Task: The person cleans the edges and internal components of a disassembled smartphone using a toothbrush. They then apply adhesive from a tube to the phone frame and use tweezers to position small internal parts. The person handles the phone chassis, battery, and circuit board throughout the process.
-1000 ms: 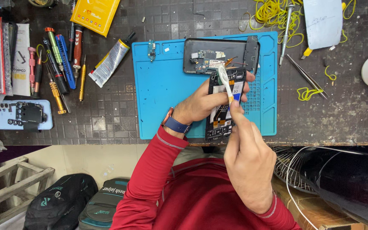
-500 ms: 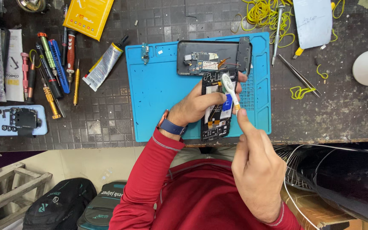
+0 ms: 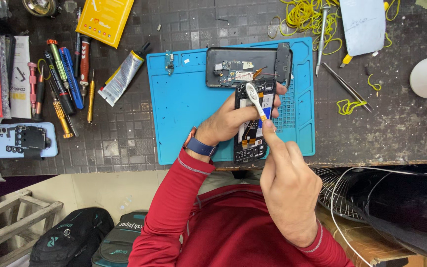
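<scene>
Head view, left hand (image 3: 233, 121): it is holding the opened phone (image 3: 251, 123) from the left side, fingers wrapping around its body, thumb lying along the edge.
Head view, right hand (image 3: 287, 183): its fingers are pinching the handle of a white toothbrush (image 3: 254, 99), index finger stretching along it; the brush head is touching the upper inside part of the phone.
Opened phone: it is lying upright over the lower right part of the blue mat (image 3: 189, 109), its bottom end reaching the table (image 3: 401, 128) edge.
Second phone body (image 3: 245, 66): it is lying across the mat top, just above the held phone.
Left of mat: a glue tube (image 3: 122, 74), a row of screwdrivers (image 3: 65, 81), a light blue phone back cover (image 3: 21, 140).
Right of mat: tweezers (image 3: 348, 86), yellow rubber bands (image 3: 307, 17).
</scene>
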